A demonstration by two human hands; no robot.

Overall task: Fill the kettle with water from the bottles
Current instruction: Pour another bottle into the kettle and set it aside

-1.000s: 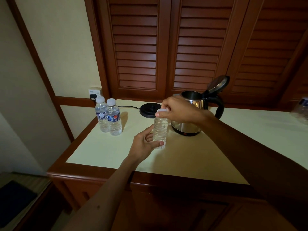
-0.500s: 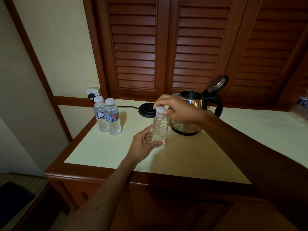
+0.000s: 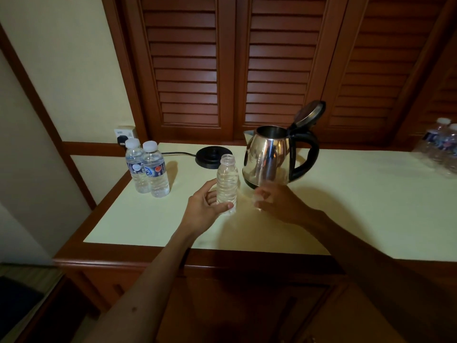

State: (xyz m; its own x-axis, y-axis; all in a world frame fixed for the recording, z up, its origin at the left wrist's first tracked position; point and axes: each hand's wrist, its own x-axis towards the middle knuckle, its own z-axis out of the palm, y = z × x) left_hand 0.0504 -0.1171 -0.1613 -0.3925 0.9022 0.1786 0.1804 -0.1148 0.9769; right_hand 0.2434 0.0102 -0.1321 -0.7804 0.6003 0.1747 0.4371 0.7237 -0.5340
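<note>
Far left, against the wall: socket [image 3: 123,136] with a plug in it. Just in front, two sealed bottles [image 3: 148,168] standing side by side and touching, white caps on, unmoved since half a second ago. A black cord runs right from the plug to the black kettle base [image 3: 210,156].

Centre: open bottle [image 3: 227,184], upright on the cream countertop [image 3: 358,209], water inside. Its cap, on the neck half a second ago, is now off; the bare threaded mouth shows. Left hand [image 3: 201,211] grips the lower half as before, thumb across the near side, fingers behind.

Right of it: right hand [image 3: 277,201] has come down from the bottle's top to the counter, just in front of the kettle. Motion-blurred; a pale thing at the fingertips looks like the cap [image 3: 257,198], but the grip itself cannot be told.

Kettle [image 3: 269,158], steel, off its base, lid [image 3: 309,113] tipped up, black handle to the right.

Far right edge: more bottles [image 3: 442,147], blurred.
</note>
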